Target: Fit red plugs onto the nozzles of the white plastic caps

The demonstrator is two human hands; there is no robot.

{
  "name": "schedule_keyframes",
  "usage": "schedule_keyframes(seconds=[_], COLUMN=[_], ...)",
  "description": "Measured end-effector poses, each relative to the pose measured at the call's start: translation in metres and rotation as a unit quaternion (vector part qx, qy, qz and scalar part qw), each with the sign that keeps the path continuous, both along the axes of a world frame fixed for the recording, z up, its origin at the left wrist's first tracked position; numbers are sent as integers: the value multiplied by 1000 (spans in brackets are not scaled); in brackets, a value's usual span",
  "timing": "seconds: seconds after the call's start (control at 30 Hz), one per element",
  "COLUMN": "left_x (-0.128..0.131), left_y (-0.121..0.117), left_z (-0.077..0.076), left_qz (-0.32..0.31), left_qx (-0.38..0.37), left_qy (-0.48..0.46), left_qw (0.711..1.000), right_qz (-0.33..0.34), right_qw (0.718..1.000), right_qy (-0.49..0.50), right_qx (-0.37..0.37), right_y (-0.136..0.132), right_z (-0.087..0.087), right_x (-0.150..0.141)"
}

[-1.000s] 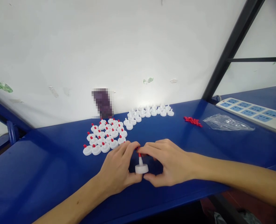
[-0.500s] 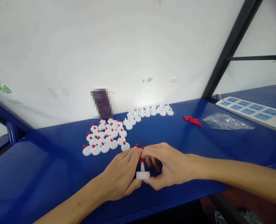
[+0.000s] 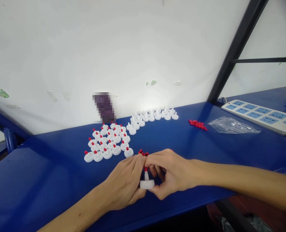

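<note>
Between my two hands, near the table's front edge, stands a white nozzle cap (image 3: 147,184) with a red tip (image 3: 146,168) on its spout. My left hand (image 3: 126,180) is closed against the cap's left side, thumb low by the base and fingers up at the tip. From the right, my right hand (image 3: 172,174) grips the same cap, index finger at the red tip and thumb under the base. Several loose red tips (image 3: 143,152) lie just behind my fingertips, partly covered. To the left stand rows of white nozzle caps with red tips (image 3: 107,154).
Bare-spouted white caps (image 3: 151,116) stand along the wall. Farther right on the blue table (image 3: 61,180) are a pile of red tips (image 3: 197,125), a clear plastic bag (image 3: 232,125) and a power strip (image 3: 261,114). A pixelated dark object (image 3: 105,106) leans on the wall.
Both hands keep hold of the nozzle cap in nearly the same pose. The whole view has shifted slightly, and a bit more of the loose red tips shows behind my fingers.
</note>
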State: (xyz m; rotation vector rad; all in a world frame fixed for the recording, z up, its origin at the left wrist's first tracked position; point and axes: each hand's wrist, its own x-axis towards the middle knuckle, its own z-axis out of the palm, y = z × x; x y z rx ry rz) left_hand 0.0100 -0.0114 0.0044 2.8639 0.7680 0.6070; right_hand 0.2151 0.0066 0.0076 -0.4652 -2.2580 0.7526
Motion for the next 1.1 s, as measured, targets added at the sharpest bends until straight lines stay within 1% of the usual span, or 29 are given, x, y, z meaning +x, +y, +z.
schedule_keyframes(seconds=[0.13,0.2,0.3,0.37,0.43,0.47,0.53,0.6,0.63,0.67,0.7,0.73,0.8,0.83,0.9,1.0,1.1], left_x=[-4,-7,-10,-11,-11,-12,-12,-12,-12,-12,-11,-10,-8,-8,-7,-8,-8], left_y=[3,4,6,7,8,9,11,12,12,11,10,8,4,2,0,1,2], left_z=[-4,-7,-8,-8,-6,-6,-6,-7,-6,-6,-5,-3,1,3,5,4,2], left_qz=[11,16,6,5,24,34,44,39,34,29,23,19,12,8,1,4,-5], left_qx=[-41,-47,-13,7,17,23,37,44,45,43,40,36,20,12,0,-10,-18], left_qy=[-32,-63,-93,-71,-37,-24,-11,-5,-5,-4,-2,-2,-4,-6,-10,-7,4], left_qw=[999,997,996,997,999,999,998,998,998,999,999,999,1000,1000,1000,1000,1000], right_qz=[-12,-6,12,24,25,16,-30,-108,-153,-202,-249,-298,-370,-387,-410,-451,-470], right_qw=[1000,999,997,997,999,1000,999,994,988,977,959,932,861,844,822,800,789], right_qy=[-21,-41,-75,-68,-36,-16,14,1,-27,-71,-131,-197,-329,-350,-373,-382,-389], right_qx=[7,5,8,12,2,-8,-30,-33,-21,3,34,65,115,123,126,102,78], right_y=[1,6,15,20,24,27,33,43,49,57,65,74,91,98,110,121,127], right_z=[-1,-1,0,2,3,4,5,7,8,9,10,10,11,10,9,4,1], right_x=[2,4,9,13,16,17,20,25,28,32,36,41,51,56,64,72,78])
